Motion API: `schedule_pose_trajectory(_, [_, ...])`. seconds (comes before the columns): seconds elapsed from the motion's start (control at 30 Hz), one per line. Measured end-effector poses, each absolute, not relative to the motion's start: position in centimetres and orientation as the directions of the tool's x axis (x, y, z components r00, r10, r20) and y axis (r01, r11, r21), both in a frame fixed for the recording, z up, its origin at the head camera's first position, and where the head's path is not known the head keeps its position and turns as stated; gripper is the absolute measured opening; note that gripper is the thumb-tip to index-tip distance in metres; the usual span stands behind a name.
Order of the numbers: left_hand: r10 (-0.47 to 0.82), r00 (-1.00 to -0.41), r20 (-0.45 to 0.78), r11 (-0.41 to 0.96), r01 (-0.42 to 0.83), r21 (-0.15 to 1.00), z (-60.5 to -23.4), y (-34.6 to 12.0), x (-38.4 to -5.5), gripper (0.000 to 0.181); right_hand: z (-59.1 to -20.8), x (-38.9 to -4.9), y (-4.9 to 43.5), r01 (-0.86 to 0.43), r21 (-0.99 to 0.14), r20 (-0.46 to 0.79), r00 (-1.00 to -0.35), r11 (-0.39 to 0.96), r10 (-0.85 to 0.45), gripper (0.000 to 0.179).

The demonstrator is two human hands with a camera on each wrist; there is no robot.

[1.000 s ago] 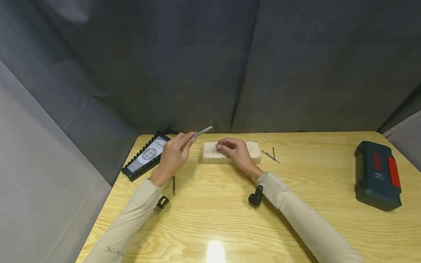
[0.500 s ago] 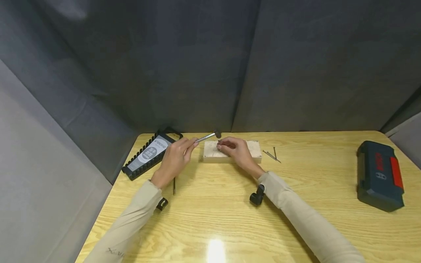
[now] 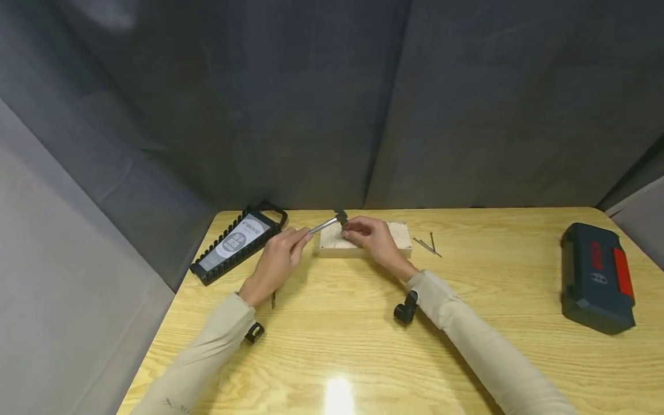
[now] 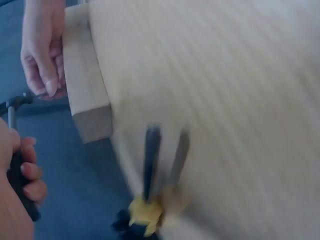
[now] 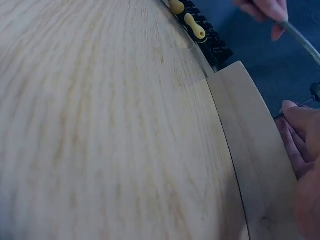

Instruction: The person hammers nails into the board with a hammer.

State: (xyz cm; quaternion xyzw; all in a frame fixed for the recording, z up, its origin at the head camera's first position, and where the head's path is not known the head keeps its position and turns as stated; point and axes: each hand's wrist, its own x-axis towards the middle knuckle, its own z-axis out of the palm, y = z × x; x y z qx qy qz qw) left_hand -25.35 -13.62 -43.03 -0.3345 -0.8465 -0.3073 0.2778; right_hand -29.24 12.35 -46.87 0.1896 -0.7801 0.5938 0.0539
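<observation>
My left hand [image 3: 277,259] grips the dark handle of a hammer [image 3: 323,225], whose shaft slants up to the right. The hammer head [image 3: 340,217] is close beside the fingertips of my right hand [image 3: 370,235]. Between thumb and fingers the right hand pinches a thin nail [image 4: 40,94], which stands over the pale wooden block [image 3: 399,233]. In the left wrist view the head lies right at the nail's end. The right wrist view shows the block's long side, with the right hand at its top edge. The nail's lower end is hidden by the fingers.
Several loose nails [image 3: 427,246] lie right of the block. A black tool rack [image 3: 233,245] with a pale label lies at the left, and a dark blue case [image 3: 596,279] at the far right. A dark-shafted tool with a yellow and black handle [image 4: 145,212] lies near my left wrist.
The hammer head has come down toward the nail as my left hand lowered slightly. My right hand keeps its pinch at the same spot on the block.
</observation>
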Motion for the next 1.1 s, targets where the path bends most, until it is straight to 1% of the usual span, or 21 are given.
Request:
schedule_pose_trajectory(0.03, [0.403,-0.617,0.676,0.593,0.738,0.321,-43.2,-13.7,-25.3,0.02,-46.9,-29.3,12.4,-0.358,-0.907,0.308,-0.923,0.222,-0.232,0.018])
schedule_pose_trajectory(0.07, [0.387,-0.617,0.685,0.578,0.741,0.342,-43.2,-13.7,-25.3,0.02,-46.9,-29.3,12.4,-0.357,-0.907,0.306,-0.924,0.224,-0.23,0.018])
schedule_pose_trajectory(0.13, [0.376,-0.59,0.714,0.566,0.757,0.327,-42.6,-13.6,-25.4,0.021,-46.9,-29.3,12.5,-0.364,-0.906,0.315,-0.921,0.217,-0.229,0.018])
schedule_pose_trajectory(0.2, [0.376,-0.58,0.723,0.561,0.763,0.321,-42.2,-13.6,-25.7,0.021,-46.9,-29.4,12.5,-0.376,-0.901,0.328,-0.917,0.217,-0.229,0.018])
schedule_pose_trajectory(0.3, [0.393,-0.591,0.705,0.572,0.757,0.316,-42.0,-13.5,-25.9,0.02,-47.0,-29.5,12.6,-0.386,-0.894,0.336,-0.913,0.226,-0.232,0.017])
schedule_pose_trajectory(0.43, [0.411,-0.617,0.671,0.59,0.741,0.32,-42.4,-13.5,-26.1,0.018,-46.8,-29.5,12.8,-0.367,-0.897,0.308,-0.919,0.247,-0.247,0.018])
schedule_pose_trajectory(0.63, [0.406,-0.662,0.63,0.613,0.709,0.349,-42.6,-13.6,-26.5,0.019,-44.9,-29.3,14.0,-0.367,-0.859,0.268,-0.916,0.356,-0.298,0.021])
schedule_pose_trajectory(0.77, [0.403,-0.678,0.615,0.626,0.694,0.355,-42.4,-13.8,-26.7,0.017,-43.3,-29.5,16.1,-0.402,-0.829,0.28,-0.9,0.388,-0.334,0.021])
schedule_pose_trajectory(0.87, [0.389,-0.685,0.616,0.649,0.678,0.345,-42.3,-14.0,-26.9,0.016,-42.2,-29.4,18.0,-0.419,-0.791,0.282,-0.897,0.446,-0.342,0.02])
schedule_pose_trajectory(1.0, [0.341,-0.693,0.635,0.721,0.626,0.296,-42.3,-14.0,-26.9,0.02,-41.1,-29.2,20.8,-0.427,-0.714,0.291,-0.902,0.555,-0.32,0.019])
schedule_pose_trajectory(1.1, [0.314,-0.712,0.628,0.753,0.59,0.292,-42.2,-14.0,-26.8,0.022,-40.4,-28.8,23.0,-0.385,-0.688,0.28,-0.923,0.615,-0.264,0.018])
